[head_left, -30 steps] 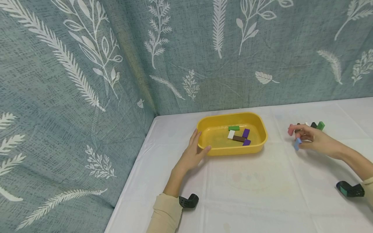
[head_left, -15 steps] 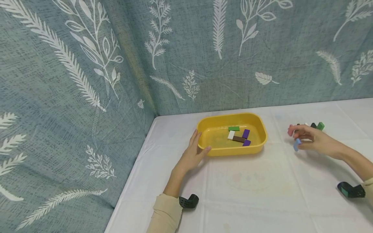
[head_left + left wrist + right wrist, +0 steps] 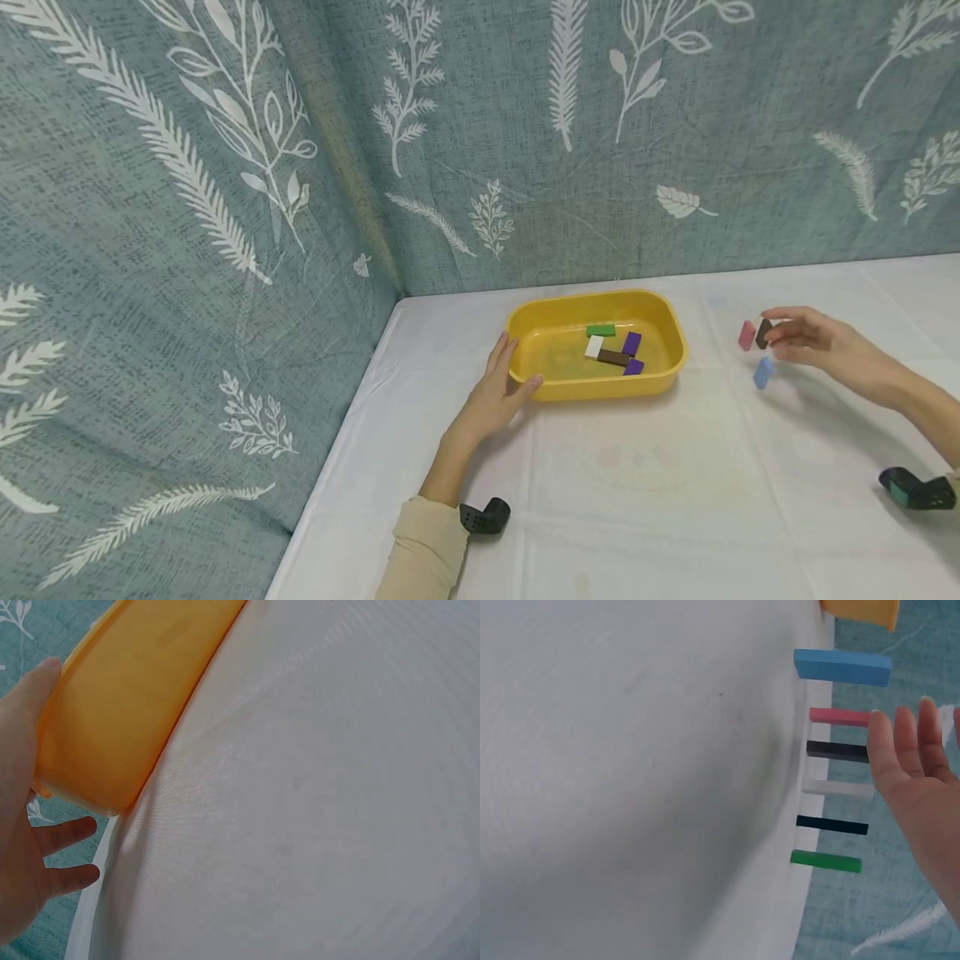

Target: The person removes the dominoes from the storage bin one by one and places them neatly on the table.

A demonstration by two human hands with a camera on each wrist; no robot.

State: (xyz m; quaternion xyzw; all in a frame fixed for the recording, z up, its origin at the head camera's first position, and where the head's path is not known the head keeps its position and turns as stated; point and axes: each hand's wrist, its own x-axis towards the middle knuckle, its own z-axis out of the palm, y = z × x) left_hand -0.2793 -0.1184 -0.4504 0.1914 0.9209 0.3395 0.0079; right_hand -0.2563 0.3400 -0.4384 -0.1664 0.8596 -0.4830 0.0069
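Observation:
My left hand [image 3: 491, 396] rests against the left end of a yellow tray [image 3: 600, 389], thumb at its near rim and the other fingers along its side. In the left wrist view those fingers look straight and spread. My right hand [image 3: 828, 350] is just right of a blue block [image 3: 763, 373] that stands upright on its end. A gap shows between hand and block in the right wrist view. Behind the blue block stand a pink block [image 3: 747, 335] and a dark brown block [image 3: 763, 333]. White [image 3: 838, 788], black [image 3: 832, 825] and green [image 3: 826, 861] blocks stand upright too, hidden by my hand in the head view.
Inside the tray lie a green block [image 3: 601, 331], a white block [image 3: 594, 347], a brown block [image 3: 613, 357] and two purple blocks [image 3: 632, 343]. A white cloth [image 3: 637, 500] covers the table. Patterned teal curtains [image 3: 525, 167] hang behind and at the left.
My right hand has let go of the blue block and drawn back slightly to the right; the block stands where it was. My left hand and the tray have stayed put.

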